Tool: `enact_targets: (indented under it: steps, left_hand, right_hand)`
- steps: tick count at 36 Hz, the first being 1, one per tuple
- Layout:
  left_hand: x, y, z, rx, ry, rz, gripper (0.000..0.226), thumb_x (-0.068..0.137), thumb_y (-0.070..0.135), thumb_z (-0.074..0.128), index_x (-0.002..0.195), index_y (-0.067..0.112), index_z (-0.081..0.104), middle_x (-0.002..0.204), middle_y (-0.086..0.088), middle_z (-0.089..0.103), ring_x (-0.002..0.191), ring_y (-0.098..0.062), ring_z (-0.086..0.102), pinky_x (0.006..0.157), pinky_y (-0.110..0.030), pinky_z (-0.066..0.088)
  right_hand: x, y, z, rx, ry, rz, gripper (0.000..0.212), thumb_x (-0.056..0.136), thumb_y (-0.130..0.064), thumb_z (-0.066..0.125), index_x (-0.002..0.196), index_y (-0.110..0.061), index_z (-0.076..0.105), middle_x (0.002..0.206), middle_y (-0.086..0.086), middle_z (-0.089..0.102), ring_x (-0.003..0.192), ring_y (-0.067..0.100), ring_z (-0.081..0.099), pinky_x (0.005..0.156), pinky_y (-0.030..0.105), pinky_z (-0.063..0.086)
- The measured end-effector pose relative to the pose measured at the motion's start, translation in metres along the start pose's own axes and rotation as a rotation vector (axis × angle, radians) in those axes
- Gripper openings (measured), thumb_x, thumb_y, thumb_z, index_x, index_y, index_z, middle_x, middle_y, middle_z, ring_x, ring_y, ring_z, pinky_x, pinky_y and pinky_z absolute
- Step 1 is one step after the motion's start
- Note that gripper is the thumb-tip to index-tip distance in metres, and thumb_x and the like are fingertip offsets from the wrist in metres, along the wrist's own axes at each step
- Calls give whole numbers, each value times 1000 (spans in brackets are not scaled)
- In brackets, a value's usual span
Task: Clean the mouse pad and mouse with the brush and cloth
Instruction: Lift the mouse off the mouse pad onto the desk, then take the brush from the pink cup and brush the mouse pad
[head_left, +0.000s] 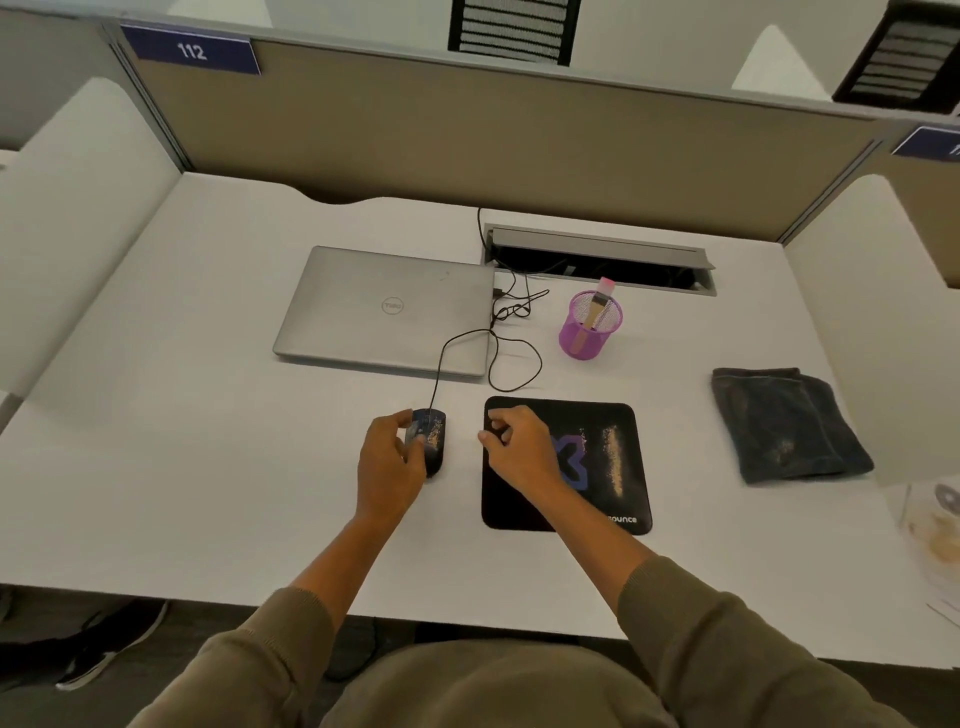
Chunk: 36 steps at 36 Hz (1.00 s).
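Just below the middle of the frame, we see our left hand (390, 467) cupped over the mouse (434, 441), fingers curled around its left side and thumb near its front, so only the right half of the dark, rounded shell shows; pale dust speckles that glossy surface. How firmly the hand grips it we cannot tell. The mouse sits on the bare white desk (208, 467), just left of the mouse pad (597, 467) and apart from it. Its thin black cable (441, 358) runs up over the laptop's near corner and tangles in loops toward the upper middle.

Our right hand (519, 447) rests on the pad's upper left corner with fingers bent loosely inward, holding nothing we can make out; the fingertips are tucked under and hard to read. The forearm covers the pad's lower left part. The pad is a flat, matte black square with rounded corners, a purple emblem partly hidden by the hand, and a streak of pale tan powder down its right side. White lettering at its bottom edge is cut off by the arm.

Above, a closed silver laptop (384, 312) lies flat, smooth and metallic. To its right stands a purple wire-mesh cup (589, 325) holding the brush (597, 306), whose wooden handle shows only through the mesh. At the right, a dark grey cloth (784, 426) lies folded, soft and dusted with pale specks. Blurred, pale objects at the right edge are cut off and unreadable.
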<state>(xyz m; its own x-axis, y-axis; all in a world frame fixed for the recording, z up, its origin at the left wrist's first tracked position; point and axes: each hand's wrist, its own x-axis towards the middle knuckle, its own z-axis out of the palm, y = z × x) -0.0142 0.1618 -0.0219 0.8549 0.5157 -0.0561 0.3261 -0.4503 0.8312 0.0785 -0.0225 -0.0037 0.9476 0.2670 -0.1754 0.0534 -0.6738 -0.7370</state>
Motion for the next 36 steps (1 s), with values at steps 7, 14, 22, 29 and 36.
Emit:
enact_targets:
  steps: [7,14,22,29,36]
  left_hand:
    - [6,51,35,-8,-45,141,37,99,13,72,135,12,63,116,2,65,88,-11,62,87,-19,53]
    - [7,95,76,13,-161,180,41,101,22,71,139,18,58,123,8,61,89,-6,62,88,-20,52]
    - [13,132,119,82,-283,252,48,100,20,72,145,18,55,141,0,56,105,-14,64,99,-31,57]
    - [31,165,146,216,-376,284,61,101,20,70,156,13,46,161,-9,42,146,-27,45,118,-51,43]
    - [61,191,168,343,-402,322,73,100,26,71,162,17,34,172,-12,23,155,-33,29,120,-50,38]
  right_hand:
    - [21,13,-53,48,85,26,37,97,-24,74,132,-14,67,124,2,64,102,12,62,90,26,55]
    - [37,30,-98,33,144,29,39,97,-24,74,134,-16,66,128,2,65,100,12,64,85,25,54]
    - [47,52,-134,-9,163,31,39,96,-27,74,133,-17,67,126,1,65,102,15,64,86,28,55]
    - [73,56,-161,-75,160,-23,38,97,-28,71,132,-11,67,129,6,63,114,23,62,95,38,57]
    - [119,47,-186,-315,182,-98,43,95,-30,75,135,-16,68,132,10,63,117,25,60,90,36,60]
